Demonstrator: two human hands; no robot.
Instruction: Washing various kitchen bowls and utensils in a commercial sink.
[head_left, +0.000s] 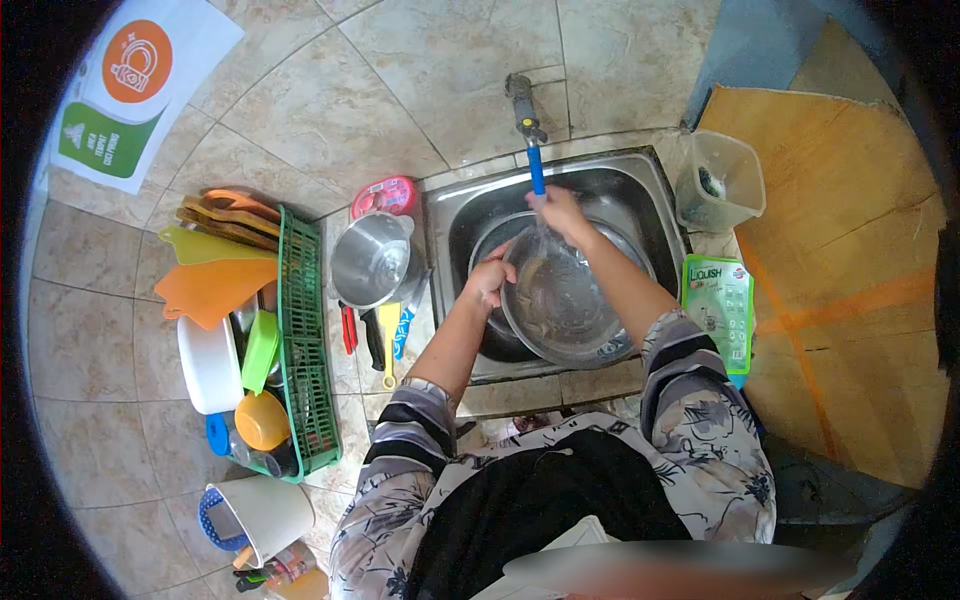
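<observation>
A round, see-through or thin metal bowl (566, 300) is tilted over the steel sink (457, 360). My left hand (491, 277) grips its left rim. Behind it, another round metal basin (486, 244) sits in the sink. My right hand (559, 214) is at the lower end of the blue hose (535, 169) on the wall tap (520, 101), above the bowl's far rim; its fingers are around the hose tip. Water seems to run from the hose into the bowl.
Left of the sink stand a metal pot (371, 259), a pink tub (384, 196), knives (409, 319) and a yellow utensil (389, 337). Farther left is a green basket (307, 352) of dishes. At right are a plastic container (720, 180), a green-edged pack (718, 311) and cardboard (847, 285).
</observation>
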